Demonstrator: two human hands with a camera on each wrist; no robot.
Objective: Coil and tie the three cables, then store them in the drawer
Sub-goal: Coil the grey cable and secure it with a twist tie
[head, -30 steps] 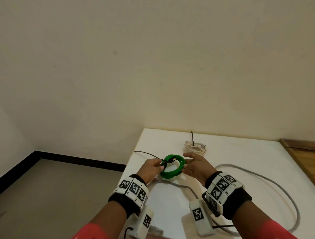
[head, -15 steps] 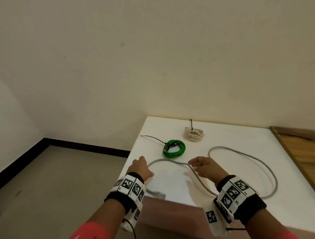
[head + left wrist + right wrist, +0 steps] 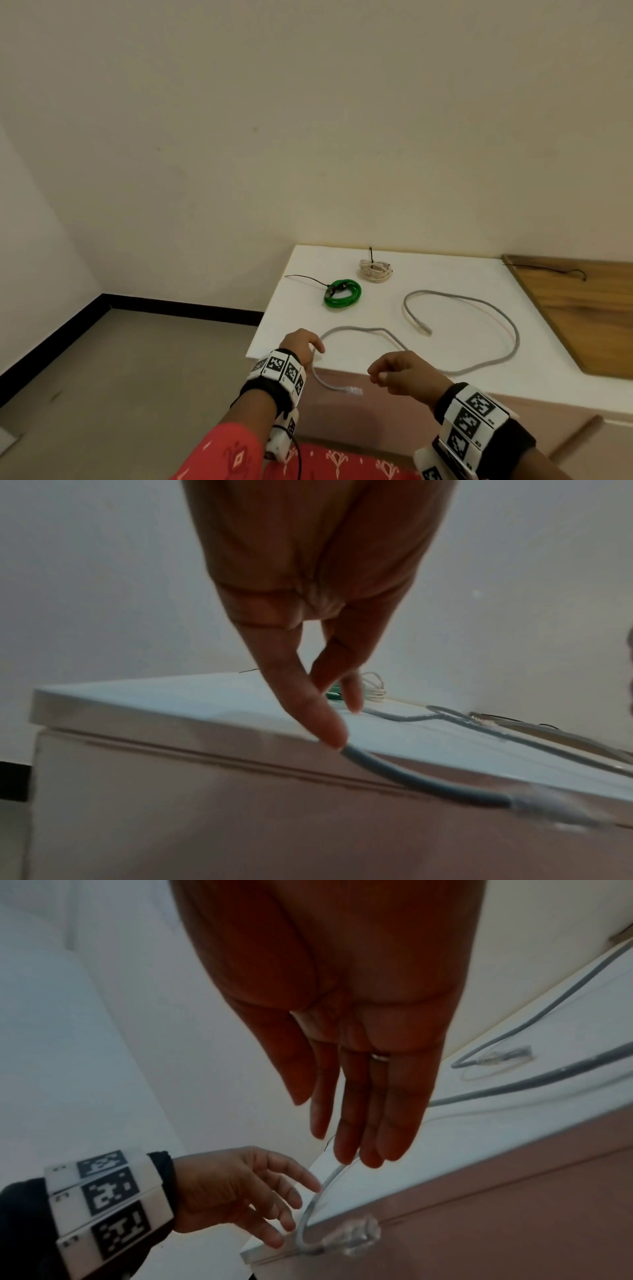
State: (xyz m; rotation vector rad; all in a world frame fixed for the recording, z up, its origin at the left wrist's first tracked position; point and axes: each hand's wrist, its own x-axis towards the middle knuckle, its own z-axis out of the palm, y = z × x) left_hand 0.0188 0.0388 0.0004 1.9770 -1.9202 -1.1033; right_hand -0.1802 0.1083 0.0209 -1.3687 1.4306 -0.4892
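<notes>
A loose grey network cable (image 3: 516, 339) sprawls over the white table top (image 3: 445, 342). One plug (image 3: 424, 328) lies on the top and the other plug (image 3: 353, 390) hangs over the front edge. My left hand (image 3: 313, 347) is at that edge with straight fingers, and one fingertip (image 3: 337, 739) touches the cable (image 3: 411, 780). My right hand (image 3: 380, 375) hovers just off the edge and holds nothing; its fingers (image 3: 356, 1150) are straight. A green coil (image 3: 342, 294) and a beige coil (image 3: 374, 270), each bound with a black tie, lie at the back.
A wooden board (image 3: 582, 315) lies on the right of the table with a black tie (image 3: 548, 270) on it. Below the top is a pinkish cabinet front (image 3: 376, 418). The floor drops away to the left of the table.
One second ago both hands held the green coil; it now lies on the table. Both hands drew back to the front edge, and the right hand let go of the grey cable.
</notes>
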